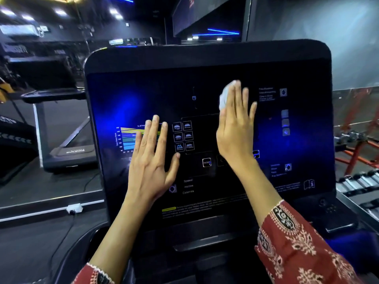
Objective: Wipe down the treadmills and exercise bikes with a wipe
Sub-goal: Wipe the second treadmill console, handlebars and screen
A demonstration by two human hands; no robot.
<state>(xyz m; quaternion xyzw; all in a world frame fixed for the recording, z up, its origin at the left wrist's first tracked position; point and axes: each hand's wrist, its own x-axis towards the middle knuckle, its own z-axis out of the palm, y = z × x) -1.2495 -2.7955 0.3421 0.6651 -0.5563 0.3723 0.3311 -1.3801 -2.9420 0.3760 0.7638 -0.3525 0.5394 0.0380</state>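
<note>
The left hand [150, 160] lies flat, fingers straight and holding nothing, on the left of the treadmill console [205, 62], while the right hand [235, 128], fingers also straight, presses a white wipe [224, 97] against the console's upper middle.

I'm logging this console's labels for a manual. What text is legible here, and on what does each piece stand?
"RESET": square button low on the treadmill console.
"Speed", "Incline", "Calories": stacked list below that button.
"Your Heart Rate", seemingly: vertical, beside the coloured chart.
Too blurred: right-side captions, the yellow-tagged warning lines, the neighbouring treadmill's logo.
</note>
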